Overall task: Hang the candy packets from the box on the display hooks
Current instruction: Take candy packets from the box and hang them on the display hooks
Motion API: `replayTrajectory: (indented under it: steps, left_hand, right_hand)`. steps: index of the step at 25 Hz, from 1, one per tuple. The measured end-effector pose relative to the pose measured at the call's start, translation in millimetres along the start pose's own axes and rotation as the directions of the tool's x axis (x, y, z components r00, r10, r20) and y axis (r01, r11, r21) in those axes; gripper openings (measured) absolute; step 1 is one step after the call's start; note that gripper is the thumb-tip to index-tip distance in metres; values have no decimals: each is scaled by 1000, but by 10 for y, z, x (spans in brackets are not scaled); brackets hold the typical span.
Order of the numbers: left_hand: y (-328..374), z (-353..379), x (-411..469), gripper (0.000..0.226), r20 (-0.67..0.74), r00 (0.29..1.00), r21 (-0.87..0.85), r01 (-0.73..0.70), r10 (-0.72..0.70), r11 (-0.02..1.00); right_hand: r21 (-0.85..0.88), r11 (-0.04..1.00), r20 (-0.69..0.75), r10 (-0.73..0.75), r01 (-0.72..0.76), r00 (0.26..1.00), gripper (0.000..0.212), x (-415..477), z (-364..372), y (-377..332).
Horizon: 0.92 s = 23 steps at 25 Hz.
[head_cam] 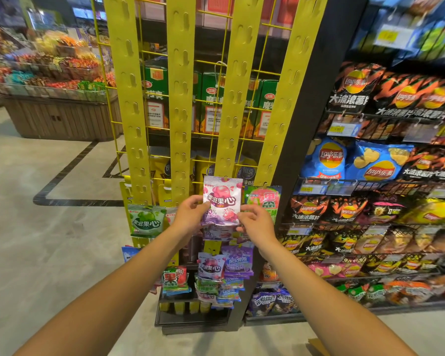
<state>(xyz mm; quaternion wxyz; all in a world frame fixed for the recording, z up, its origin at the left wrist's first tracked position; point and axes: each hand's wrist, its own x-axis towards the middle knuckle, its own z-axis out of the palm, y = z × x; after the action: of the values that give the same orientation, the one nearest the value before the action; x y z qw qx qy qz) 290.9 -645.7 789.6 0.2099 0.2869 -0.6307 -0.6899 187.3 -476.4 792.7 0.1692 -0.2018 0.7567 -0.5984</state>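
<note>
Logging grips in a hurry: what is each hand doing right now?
Left hand: pinches the left edge of the pink candy packet.
Right hand: pinches the same packet at its lower right corner.

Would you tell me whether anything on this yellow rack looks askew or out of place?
Yes: the packets low on the rack form a tilted, overlapping jumble; whether hung or heaped is unclear.

Pink candy packet [222,199] at centre is showing glossy, slightly crinkled plastic film. Yellow hanging strips [180,98] at 12 o'clock are looking matt and smooth. The wire grid [211,63] behind them is reading as painted metal. Display bin [59,119] at 10 o'clock is showing slatted wood. Lay's bags [324,160] at 3 o'clock are gleaming glossy.
</note>
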Motion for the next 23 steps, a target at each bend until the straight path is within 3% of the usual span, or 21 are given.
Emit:
replayTrajectory:
  steps: [4, 15, 20, 23]
  left_hand:
    - [-40, 26, -26, 15, -4, 1000, -29, 1, -1, 1000]
    - [-162, 20, -6, 16, -85, 994, 101, -55, 63, 993]
    - [-175, 0, -79, 14, -82, 989, 212, -103, 123, 972]
    - [-162, -37, -152, 26, -60, 986, 293, -129, 153, 947]
  right_hand:
    - [-31, 999, -12, 24, -24, 1000, 21, 0, 3, 82]
    - [-42, 997, -62, 58, -61, 996, 14, 60, 57, 329]
    - [-137, 989, -82, 37, -48, 996, 11, 105, 53, 335]
    - [-128, 990, -70, 44, -52, 997, 8, 89, 34, 313]
